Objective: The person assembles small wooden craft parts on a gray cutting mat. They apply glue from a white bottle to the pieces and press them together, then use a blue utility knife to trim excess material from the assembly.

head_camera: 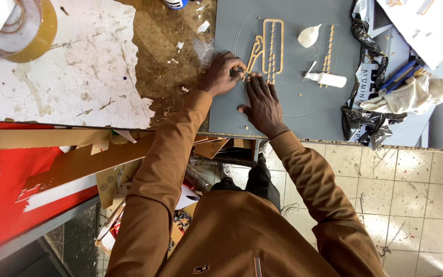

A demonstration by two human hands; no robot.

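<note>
Your left hand [222, 73] curled, fingertips pinching a small gold strip piece [245, 75] | your right hand [263, 105] spread flat, pressing the grey panel [303, 110] beside it

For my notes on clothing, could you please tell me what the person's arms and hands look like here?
Both arms are covered by long brown sleeves of one jacket, loosely creased and ending in plain cuffs at the wrists. The left hand and right hand are bare: no gloves, rings or watch show. The jacket's front has a small emblem and a striped placket.
</note>
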